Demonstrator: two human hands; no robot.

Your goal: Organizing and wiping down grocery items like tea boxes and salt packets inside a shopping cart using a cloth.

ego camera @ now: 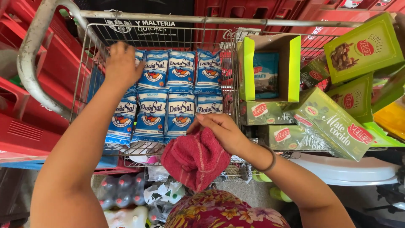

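Note:
My left hand [122, 63] rests on the top-left blue and white bag [123, 119] in a stack of several such bags [181, 71] lying in the child seat of a wire shopping cart [46, 55]. My right hand [221, 133] grips a dark red cloth [195, 159] in front of the lower row of bags, touching the bottom-right bag [209, 105]. A band sits on my right wrist.
Green cartons [333, 122] are piled in the cart's basket to the right, one open box [270, 69] holding a blue packet. Red crates [25, 122] stand left and behind. Bottles [118, 190] and wrapped goods lie on the lower rack. A white object [341, 169] lies lower right.

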